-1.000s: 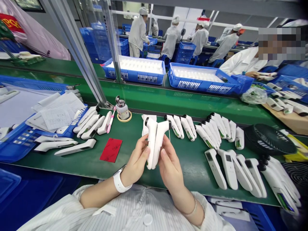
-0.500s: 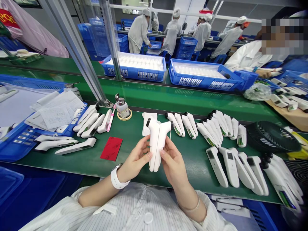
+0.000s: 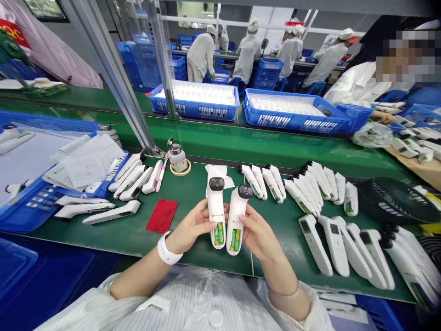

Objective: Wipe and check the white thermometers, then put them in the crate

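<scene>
My left hand [image 3: 193, 228] is closed around a white infrared thermometer [image 3: 216, 202], its black sensor end pointing away from me. Another infrared thermometer [image 3: 236, 209] is gripped by my right hand [image 3: 259, 232]. Both are side by side above the green bench, with their battery bays uncovered and green-yellow batteries [image 3: 219, 233] showing inside. Behind the left thermometer lies a white tissue [image 3: 225, 177]. Left of my hands, a red card [image 3: 161, 216] rests flat on the bench.
More thermometers lie in rows at right [image 3: 313, 248] and left [image 3: 129, 179]. A pump bottle [image 3: 177, 158] stands near the metal post [image 3: 113, 87]. A black fan [image 3: 396, 200] sits at right. Blue crates [image 3: 196, 108] line the far shelf; co-workers are beyond.
The two thermometers, which were pressed together, have turned so their sensor ends and open battery bays face me, and have moved slightly apart. Both hands keep hold.
</scene>
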`<state>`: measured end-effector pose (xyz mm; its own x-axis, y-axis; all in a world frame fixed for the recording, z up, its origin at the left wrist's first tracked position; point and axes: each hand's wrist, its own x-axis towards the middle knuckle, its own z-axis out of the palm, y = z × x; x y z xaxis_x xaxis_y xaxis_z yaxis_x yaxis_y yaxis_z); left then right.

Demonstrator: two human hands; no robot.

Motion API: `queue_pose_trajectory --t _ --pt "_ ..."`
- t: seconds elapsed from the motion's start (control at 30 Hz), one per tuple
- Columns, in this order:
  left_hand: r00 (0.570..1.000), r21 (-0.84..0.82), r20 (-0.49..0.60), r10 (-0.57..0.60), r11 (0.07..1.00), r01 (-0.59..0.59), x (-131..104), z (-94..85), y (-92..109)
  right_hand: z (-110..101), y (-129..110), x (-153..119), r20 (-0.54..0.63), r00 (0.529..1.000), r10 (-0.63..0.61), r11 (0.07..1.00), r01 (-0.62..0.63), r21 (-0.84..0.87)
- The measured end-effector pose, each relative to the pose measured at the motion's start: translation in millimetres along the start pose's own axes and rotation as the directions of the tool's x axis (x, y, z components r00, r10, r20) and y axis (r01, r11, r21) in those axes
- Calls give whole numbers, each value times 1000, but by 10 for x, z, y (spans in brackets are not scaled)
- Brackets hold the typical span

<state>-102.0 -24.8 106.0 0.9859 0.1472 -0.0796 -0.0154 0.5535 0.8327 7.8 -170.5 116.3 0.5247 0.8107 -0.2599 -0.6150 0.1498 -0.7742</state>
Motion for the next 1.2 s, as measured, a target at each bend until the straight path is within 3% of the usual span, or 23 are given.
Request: queue_pose_trajectory --t 0.27,0.6,0.8,0.93,1.07,1.2 --pt "996 -26 -10 -87 996 87 3 -95 46 -33 10 12 100 995 18 990 -32 140" --pt "995 -24 72 -71 997 72 -15 -225 -44 2 -6 -76 117 993 2 997 -11 70" --pt "992 15 120 -49 999 48 -51 -215 -6 -8 1 -120 134 991 -14 998 5 69" --pt "993 1 111 -29 1000 29 -61 -187 -3 7 6 -134 95 995 -20 998 14 63" --pt "999 -54 0 41 998 -41 -30 -164 -48 4 39 -103 -22 998 -50 992 52 111" --pt "998 -60 -66 8 998 -12 -1 -147 -118 3 106 -30 -147 989 -27 987 49 154"
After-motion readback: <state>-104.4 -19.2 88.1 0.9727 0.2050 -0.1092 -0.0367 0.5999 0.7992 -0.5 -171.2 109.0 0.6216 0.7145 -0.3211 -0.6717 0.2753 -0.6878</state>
